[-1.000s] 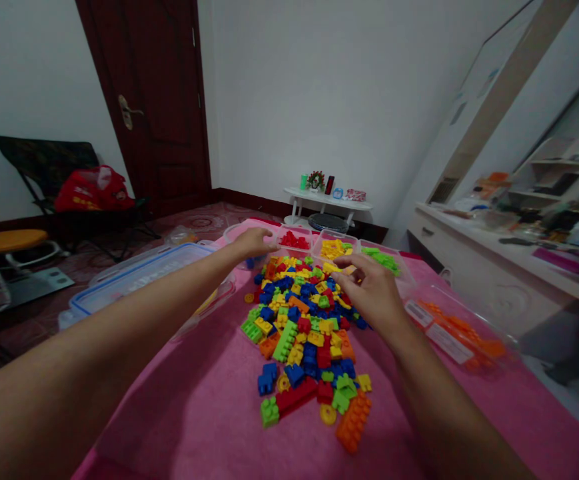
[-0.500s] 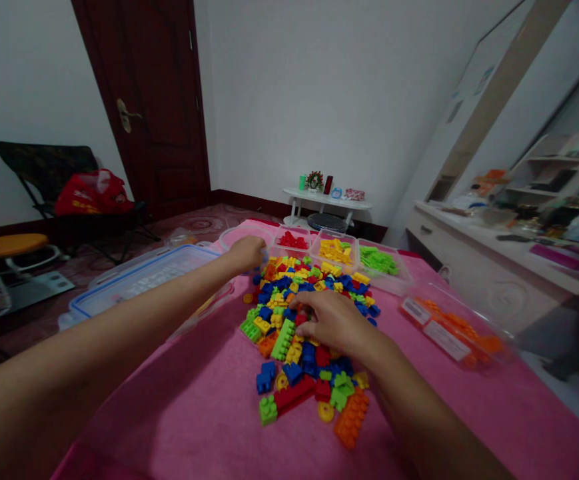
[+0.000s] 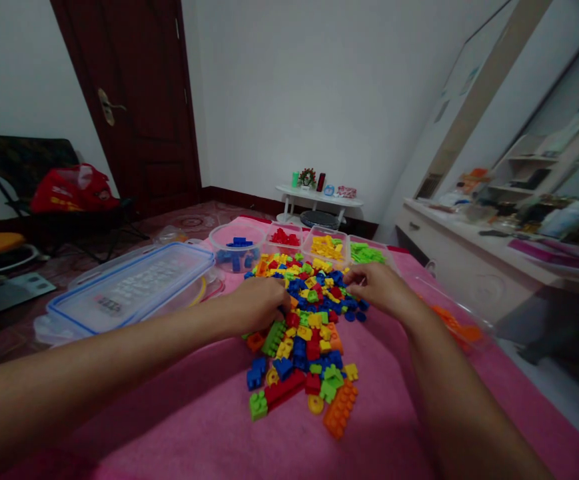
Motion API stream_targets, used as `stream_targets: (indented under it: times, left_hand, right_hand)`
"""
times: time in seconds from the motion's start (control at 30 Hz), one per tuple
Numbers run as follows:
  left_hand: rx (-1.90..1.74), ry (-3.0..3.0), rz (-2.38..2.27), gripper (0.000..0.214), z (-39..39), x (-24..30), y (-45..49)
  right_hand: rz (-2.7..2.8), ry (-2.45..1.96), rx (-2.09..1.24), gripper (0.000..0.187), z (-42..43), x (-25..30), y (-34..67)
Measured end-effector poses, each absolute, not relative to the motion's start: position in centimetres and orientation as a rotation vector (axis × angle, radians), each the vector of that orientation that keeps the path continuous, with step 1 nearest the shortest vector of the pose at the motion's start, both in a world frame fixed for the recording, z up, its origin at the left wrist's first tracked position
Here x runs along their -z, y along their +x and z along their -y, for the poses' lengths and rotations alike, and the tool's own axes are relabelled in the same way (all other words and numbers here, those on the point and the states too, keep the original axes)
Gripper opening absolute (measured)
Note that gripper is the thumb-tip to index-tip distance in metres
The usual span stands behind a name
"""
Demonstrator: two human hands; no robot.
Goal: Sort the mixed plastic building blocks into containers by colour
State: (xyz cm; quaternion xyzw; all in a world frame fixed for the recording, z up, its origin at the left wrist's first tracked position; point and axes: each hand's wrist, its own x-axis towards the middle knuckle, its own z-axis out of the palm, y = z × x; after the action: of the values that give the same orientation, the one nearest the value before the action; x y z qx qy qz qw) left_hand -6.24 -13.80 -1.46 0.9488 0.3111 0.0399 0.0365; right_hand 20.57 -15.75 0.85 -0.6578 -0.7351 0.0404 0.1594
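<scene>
A heap of coloured plastic bricks (image 3: 309, 327) lies on the pink cloth (image 3: 194, 420). My left hand (image 3: 256, 303) rests on the heap's left side with its fingers curled down into the bricks; what they grip is hidden. My right hand (image 3: 376, 288) sits at the heap's far right edge, fingers pinched among blue and red bricks. Behind the heap stand clear tubs: a round one with blue bricks (image 3: 236, 248), then red (image 3: 284, 237), yellow (image 3: 325, 245) and green (image 3: 366, 253).
A large clear box lid with blue rim (image 3: 129, 290) lies to the left. A tub of orange bricks (image 3: 456, 323) sits at the right. A white dresser (image 3: 474, 260), a small white side table (image 3: 319, 197), a dark door (image 3: 134, 100) and a folding chair (image 3: 44, 180) surround the area.
My left hand pulled back from the blue tub to the heap's left side. My right hand moved from the heap's middle to its far right edge. The view shifted right.
</scene>
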Motion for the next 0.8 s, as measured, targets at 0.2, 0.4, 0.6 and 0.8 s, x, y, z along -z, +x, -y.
stream_targets:
  times: [0.2, 0.4, 0.6, 0.8]
  left_hand:
    - [-0.053, 2.881, -0.926, 0.009, 13.3, 0.7, -6.3]
    - [-0.155, 2.603, -0.872, 0.01, 12.2, 0.0, -7.0]
    - [-0.547, 1.715, -0.966, 0.015, 9.2, 0.4, -6.3]
    - [-0.674, 1.695, -1.122, 0.018, 6.9, 1.5, -4.4]
  right_hand:
    - [2.27, -2.044, -0.325, 0.028, 15.4, 1.4, 19.9]
    - [2.308, -2.138, -0.165, 0.023, 14.9, 3.3, 18.8]
    - [2.215, -2.153, -0.069, 0.004, 15.4, 1.9, 18.7]
    - [2.199, -1.901, -0.145, 0.018, 16.0, 0.8, 17.4]
